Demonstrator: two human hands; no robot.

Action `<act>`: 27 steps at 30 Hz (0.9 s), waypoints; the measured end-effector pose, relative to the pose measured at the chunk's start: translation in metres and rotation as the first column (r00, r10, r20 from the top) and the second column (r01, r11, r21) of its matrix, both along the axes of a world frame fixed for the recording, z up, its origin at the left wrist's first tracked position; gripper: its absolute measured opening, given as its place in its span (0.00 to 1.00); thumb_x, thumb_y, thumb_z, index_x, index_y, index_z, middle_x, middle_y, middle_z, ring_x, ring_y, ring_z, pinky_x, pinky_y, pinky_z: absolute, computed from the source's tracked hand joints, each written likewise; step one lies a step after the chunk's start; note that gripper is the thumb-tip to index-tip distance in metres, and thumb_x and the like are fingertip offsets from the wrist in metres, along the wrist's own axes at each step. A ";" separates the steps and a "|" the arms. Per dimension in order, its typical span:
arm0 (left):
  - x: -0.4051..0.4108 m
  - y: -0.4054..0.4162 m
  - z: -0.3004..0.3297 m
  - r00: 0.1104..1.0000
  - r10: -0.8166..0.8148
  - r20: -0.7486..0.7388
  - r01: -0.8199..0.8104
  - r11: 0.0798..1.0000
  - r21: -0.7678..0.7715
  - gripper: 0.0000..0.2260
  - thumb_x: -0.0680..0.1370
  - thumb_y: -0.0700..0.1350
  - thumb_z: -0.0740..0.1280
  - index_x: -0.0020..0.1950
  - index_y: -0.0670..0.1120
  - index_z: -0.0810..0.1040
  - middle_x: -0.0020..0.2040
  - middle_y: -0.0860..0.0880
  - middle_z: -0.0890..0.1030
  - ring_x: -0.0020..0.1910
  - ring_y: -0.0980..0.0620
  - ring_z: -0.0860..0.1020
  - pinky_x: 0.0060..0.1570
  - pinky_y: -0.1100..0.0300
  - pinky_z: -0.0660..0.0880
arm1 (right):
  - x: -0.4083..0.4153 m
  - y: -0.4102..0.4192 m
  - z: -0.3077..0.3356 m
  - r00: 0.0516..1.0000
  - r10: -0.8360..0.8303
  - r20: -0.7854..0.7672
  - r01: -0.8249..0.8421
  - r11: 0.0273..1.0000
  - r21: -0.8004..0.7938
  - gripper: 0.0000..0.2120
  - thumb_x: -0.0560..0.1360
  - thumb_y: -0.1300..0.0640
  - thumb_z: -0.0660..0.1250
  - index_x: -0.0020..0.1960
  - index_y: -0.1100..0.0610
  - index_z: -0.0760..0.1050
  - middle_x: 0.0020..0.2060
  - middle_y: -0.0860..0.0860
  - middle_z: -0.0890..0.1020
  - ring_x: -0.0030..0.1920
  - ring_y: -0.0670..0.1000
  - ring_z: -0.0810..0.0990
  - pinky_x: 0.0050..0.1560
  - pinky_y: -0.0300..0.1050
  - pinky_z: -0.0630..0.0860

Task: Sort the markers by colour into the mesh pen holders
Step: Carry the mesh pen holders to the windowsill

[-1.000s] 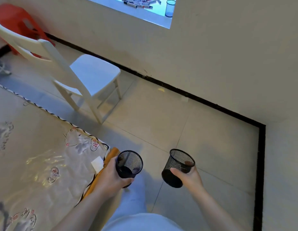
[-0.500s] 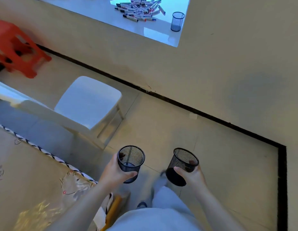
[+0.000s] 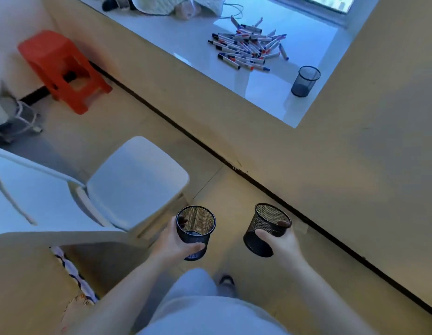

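My left hand (image 3: 172,245) grips a black mesh pen holder (image 3: 195,228), held upright over the floor. My right hand (image 3: 284,243) grips a second black mesh pen holder (image 3: 265,226), tilted a little to the left. Both holders look empty. Far ahead on the white window ledge (image 3: 198,37) lies a heap of several markers (image 3: 248,48) with black, red and blue caps. A third mesh pen holder (image 3: 305,81) stands on the ledge to the right of the heap.
A white chair (image 3: 135,180) stands left of my hands, and a red plastic stool (image 3: 62,68) sits by the wall at far left. A patterned table edge (image 3: 72,272) is at lower left. Fabric and cables lie at the ledge's far end.
The view has swung upward and forward: the ledge with the markers and third holder now shows fully, and the patterned table has dropped to the lower left. Both hands still hold their holders.
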State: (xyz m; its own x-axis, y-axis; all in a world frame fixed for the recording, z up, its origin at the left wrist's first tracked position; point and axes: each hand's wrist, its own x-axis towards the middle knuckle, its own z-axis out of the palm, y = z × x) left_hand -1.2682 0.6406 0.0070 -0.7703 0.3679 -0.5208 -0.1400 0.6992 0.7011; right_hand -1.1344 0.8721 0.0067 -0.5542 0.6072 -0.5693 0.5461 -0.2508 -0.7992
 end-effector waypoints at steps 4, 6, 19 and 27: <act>-0.054 0.046 -0.001 0.998 0.042 0.042 -0.045 0.997 0.057 0.34 0.60 0.49 0.78 0.60 0.53 0.66 0.56 0.54 0.74 0.56 0.54 0.73 0.53 0.60 0.72 | -0.062 0.042 0.008 1.000 0.000 -0.027 0.000 1.000 -0.003 0.32 0.64 0.63 0.77 0.64 0.57 0.67 0.54 0.52 0.77 0.53 0.52 0.76 0.53 0.45 0.71; -0.086 0.069 -0.004 0.999 0.048 0.018 -0.049 0.998 0.049 0.33 0.61 0.48 0.79 0.60 0.53 0.66 0.55 0.55 0.74 0.53 0.56 0.72 0.45 0.68 0.68 | -0.094 0.062 0.007 1.000 0.010 -0.020 -0.009 1.000 0.015 0.32 0.64 0.63 0.77 0.65 0.58 0.67 0.56 0.53 0.77 0.54 0.53 0.76 0.55 0.46 0.71; -0.303 0.213 0.003 0.990 -0.137 -0.043 0.138 0.990 0.022 0.31 0.59 0.51 0.78 0.57 0.54 0.67 0.53 0.55 0.75 0.53 0.53 0.73 0.50 0.60 0.69 | -0.270 0.173 0.004 0.995 -0.094 0.011 0.093 0.990 0.109 0.31 0.63 0.54 0.78 0.61 0.50 0.68 0.52 0.46 0.77 0.51 0.47 0.76 0.51 0.40 0.70; -0.381 0.323 0.003 0.977 -0.204 -0.061 0.206 0.978 0.017 0.32 0.59 0.52 0.78 0.59 0.55 0.68 0.55 0.56 0.75 0.55 0.54 0.73 0.53 0.61 0.69 | -0.347 0.275 -0.018 0.985 -0.173 0.016 0.170 0.979 0.111 0.33 0.60 0.52 0.79 0.60 0.50 0.67 0.54 0.49 0.76 0.54 0.51 0.75 0.55 0.44 0.70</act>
State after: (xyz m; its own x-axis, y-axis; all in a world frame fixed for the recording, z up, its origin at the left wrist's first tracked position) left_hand -1.6495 0.9641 0.0101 -0.7064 0.5325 -0.4663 0.0467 0.6924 0.7200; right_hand -1.4819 1.1473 -0.0109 -0.4227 0.7512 -0.5071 0.5226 -0.2551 -0.8135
